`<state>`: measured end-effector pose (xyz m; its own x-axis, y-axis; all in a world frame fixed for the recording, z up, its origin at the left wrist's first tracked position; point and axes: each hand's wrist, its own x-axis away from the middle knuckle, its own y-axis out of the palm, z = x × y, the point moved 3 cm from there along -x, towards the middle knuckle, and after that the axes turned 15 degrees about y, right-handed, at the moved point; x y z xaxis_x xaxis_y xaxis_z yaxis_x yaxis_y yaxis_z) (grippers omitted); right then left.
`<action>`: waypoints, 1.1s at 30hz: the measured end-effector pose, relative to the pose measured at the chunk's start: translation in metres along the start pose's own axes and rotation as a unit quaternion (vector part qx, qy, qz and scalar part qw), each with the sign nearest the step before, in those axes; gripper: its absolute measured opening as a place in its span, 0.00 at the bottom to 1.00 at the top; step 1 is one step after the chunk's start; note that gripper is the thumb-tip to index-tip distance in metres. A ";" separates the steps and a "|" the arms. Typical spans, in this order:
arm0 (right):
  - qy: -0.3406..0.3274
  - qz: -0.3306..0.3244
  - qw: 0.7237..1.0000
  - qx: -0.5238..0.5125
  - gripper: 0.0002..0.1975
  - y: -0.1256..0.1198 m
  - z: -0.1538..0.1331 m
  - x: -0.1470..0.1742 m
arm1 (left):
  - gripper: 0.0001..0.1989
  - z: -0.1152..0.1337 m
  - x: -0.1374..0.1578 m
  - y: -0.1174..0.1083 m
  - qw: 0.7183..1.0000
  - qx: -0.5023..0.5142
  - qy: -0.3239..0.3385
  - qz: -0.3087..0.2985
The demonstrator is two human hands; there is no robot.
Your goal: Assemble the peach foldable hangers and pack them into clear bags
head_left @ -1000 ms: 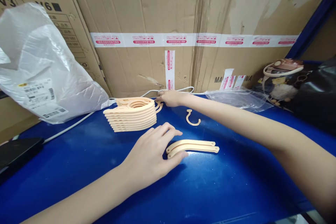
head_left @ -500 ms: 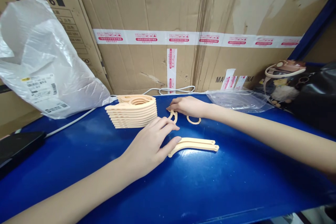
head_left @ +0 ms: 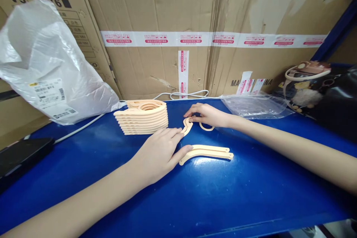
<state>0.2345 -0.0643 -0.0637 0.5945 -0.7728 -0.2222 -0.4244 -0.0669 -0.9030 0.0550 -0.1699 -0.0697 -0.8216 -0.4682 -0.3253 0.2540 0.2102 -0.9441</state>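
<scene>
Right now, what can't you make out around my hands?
In the head view:
Hook: its upper end is behind your right hand.
Curved piece: its near end is covered by your left hand's fingers.
Rear slim piece: its left end is hidden by your left hand.
Black device: cut off by the left edge.
Label: print too small.

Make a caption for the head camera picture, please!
Left hand and right hand at a curved piece on a blue table, a cream stack nearby.
</scene>
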 end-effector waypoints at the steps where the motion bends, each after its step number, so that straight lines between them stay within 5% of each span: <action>1: 0.004 0.000 1.000 -0.007 0.12 0.000 0.001 0.000 | 0.24 0.000 0.000 0.000 1.000 -0.009 0.003 0.002; 14: 0.019 -0.017 0.998 -0.061 0.11 0.003 0.008 0.001 | 0.28 0.001 0.000 -0.001 0.999 -0.031 0.007 -0.021; 27: 0.035 0.023 0.999 0.013 0.11 0.002 0.011 0.000 | 0.32 -0.003 0.000 0.006 0.998 -0.046 -0.004 -0.035; 33: 0.046 0.049 0.995 0.078 0.11 -0.019 0.010 -0.001 | 0.33 -0.004 0.001 0.005 0.999 -0.026 -0.005 -0.026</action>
<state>0.2483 -0.0563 -0.0503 0.4872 -0.8261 -0.2832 -0.3616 0.1044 -0.9265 0.0530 -0.1657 -0.0746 -0.8279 -0.4878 -0.2768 0.1838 0.2304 -0.9556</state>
